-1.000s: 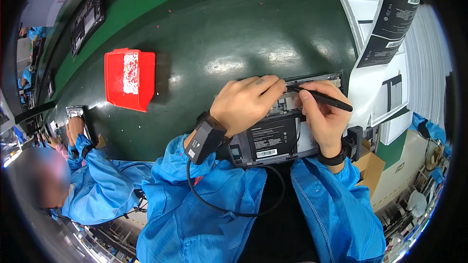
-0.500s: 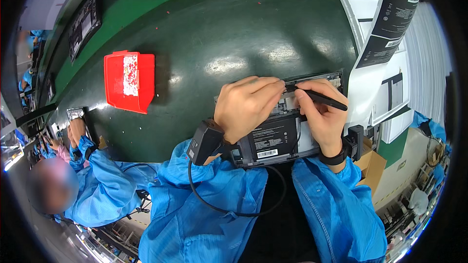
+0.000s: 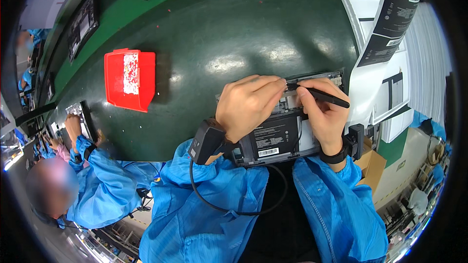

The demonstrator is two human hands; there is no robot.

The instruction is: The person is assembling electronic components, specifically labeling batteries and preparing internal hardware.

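An opened flat electronic device [image 3: 308, 142] lies on the dark green table close to my body, its inner parts exposed. Its black battery [image 3: 275, 136] carries a printed label and sits in the near half. From above, my left hand [image 3: 247, 104] rests over the device's far left part, fingertips pinched together at the far edge. What they pinch, if anything, is hidden. My right hand [image 3: 324, 119] is closed around a slim black pen-shaped tool [image 3: 325, 97], slanting down left with its tip right beside my left fingertips.
A red plastic bin [image 3: 117, 80] stands to the left. On the right are white trays [image 3: 358, 12] under a curled sheet of black labels [image 3: 385, 39]. Other opened devices [image 3: 83, 27] lie at the far left, and a co-worker's hand [image 3: 73, 126] works on one nearby.
Both my hands shift very slightly to the right, keeping the same hold. At the left, the co-worker's hands have moved apart over their device.
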